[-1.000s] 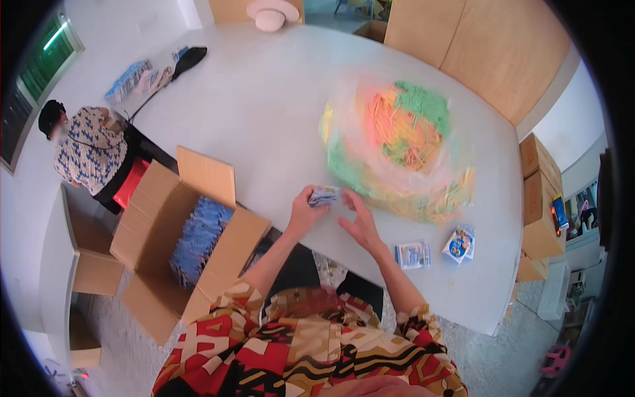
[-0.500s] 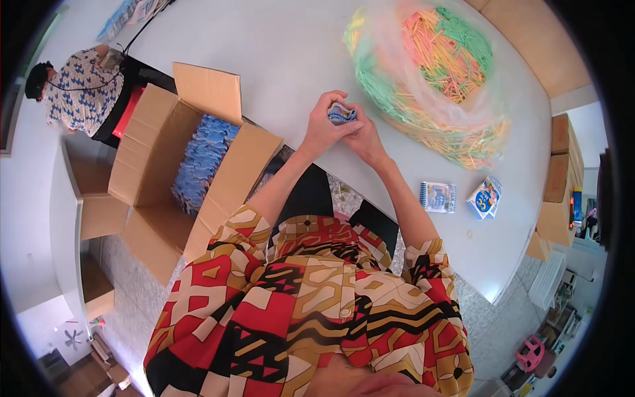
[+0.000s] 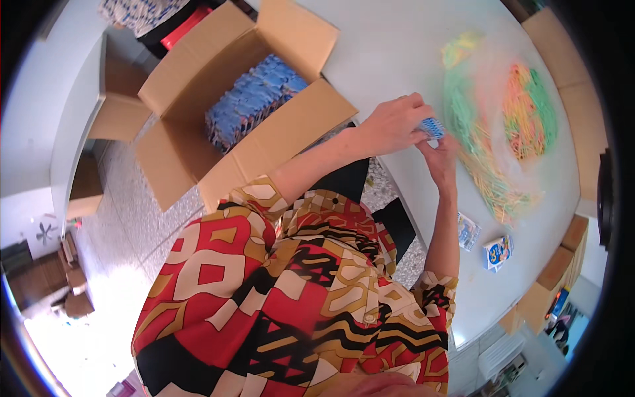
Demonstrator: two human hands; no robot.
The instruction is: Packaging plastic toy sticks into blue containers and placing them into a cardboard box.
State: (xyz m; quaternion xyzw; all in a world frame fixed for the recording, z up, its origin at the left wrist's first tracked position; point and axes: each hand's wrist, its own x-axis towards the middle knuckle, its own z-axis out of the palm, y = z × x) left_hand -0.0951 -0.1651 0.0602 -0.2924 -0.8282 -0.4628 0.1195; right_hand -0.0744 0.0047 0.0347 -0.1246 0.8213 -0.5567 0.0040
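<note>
Both my hands are over the white table and grip one small packet [image 3: 432,127] with blue-and-white stripes. My left hand [image 3: 393,124] is closed on it from the left, fingers over its upper side. From below and to the right, my right hand [image 3: 442,162] pinches it between thumb and fingers. Much of the packet is hidden by my fingers. Just right of my hands lies a large clear plastic bag [image 3: 486,135] full of thin green, yellow, orange and pink sticks. Nearer me on the table are a flat blue-and-white packet [image 3: 468,231] and a plumper one [image 3: 497,253].
An open cardboard box [image 3: 284,135], flaps spread, stands to the left with rows of blue packets [image 3: 254,99] inside. Beyond it, a person in a patterned top [image 3: 142,13] is partly in view. More cardboard boxes [image 3: 555,264] stand past the table's right edge.
The view has swung left, so the box shows more fully and the bag sits farther right. My hands now hold the packet closer to the bag, tilted, with a striped part showing.
</note>
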